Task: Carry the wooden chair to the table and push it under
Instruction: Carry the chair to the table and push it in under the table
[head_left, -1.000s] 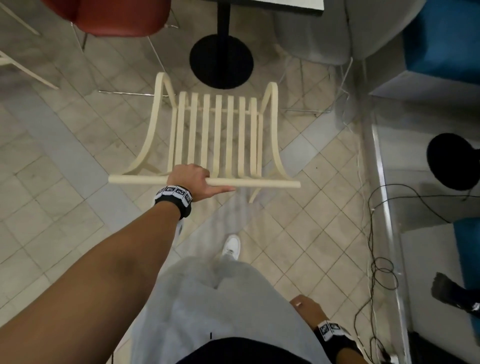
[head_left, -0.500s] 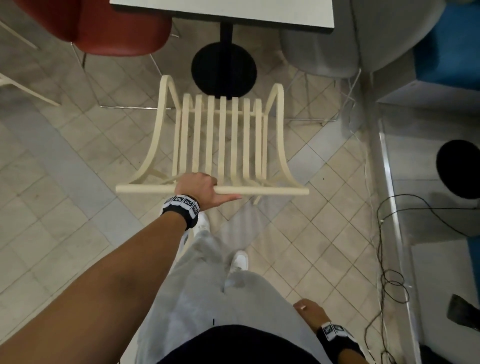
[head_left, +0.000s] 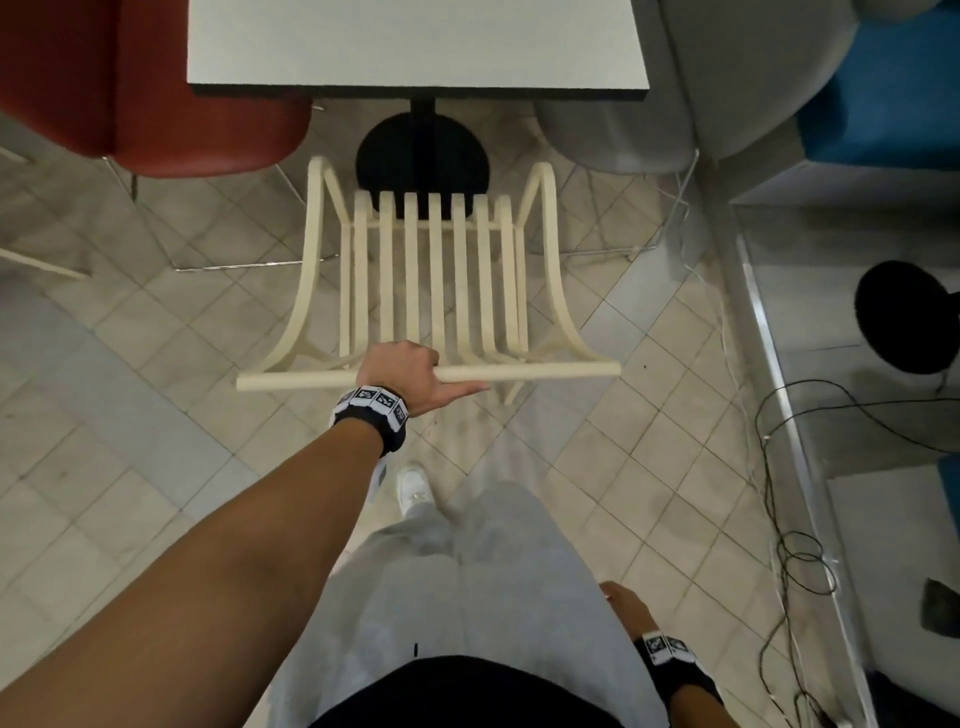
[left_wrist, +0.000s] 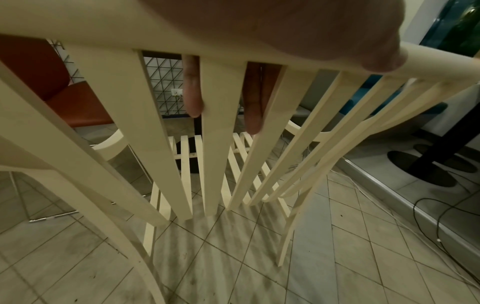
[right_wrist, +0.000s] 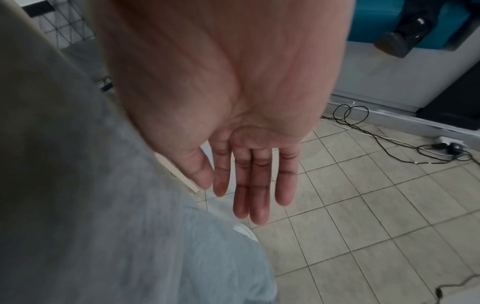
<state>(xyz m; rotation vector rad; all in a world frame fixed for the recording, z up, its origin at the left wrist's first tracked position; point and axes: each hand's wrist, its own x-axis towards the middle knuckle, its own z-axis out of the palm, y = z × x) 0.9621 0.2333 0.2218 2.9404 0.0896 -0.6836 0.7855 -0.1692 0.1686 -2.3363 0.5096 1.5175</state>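
A cream wooden chair (head_left: 436, 280) with a slatted seat and back stands in front of me, its seat pointing toward the white square table (head_left: 415, 47). My left hand (head_left: 405, 371) grips the top rail of the chair's back; in the left wrist view its fingers (left_wrist: 193, 92) curl down behind the slats (left_wrist: 215, 144) and the thumb lies along the rail. The front edge of the seat reaches the table's black round base (head_left: 423, 161). My right hand (right_wrist: 249, 174) hangs beside my grey trouser leg, fingers straight, holding nothing.
A red chair (head_left: 130, 88) stands left of the table and a grey chair (head_left: 623, 119) to its right. A raised metal-edged step (head_left: 779, 395) runs along the right with black cables (head_left: 800, 545) on the tiled floor. A blue seat (head_left: 883, 98) is at far right.
I have walked forward with the chair in my left hand. The table has come nearer and the chair's seat now reaches the table base. My right hand still hangs at my side.
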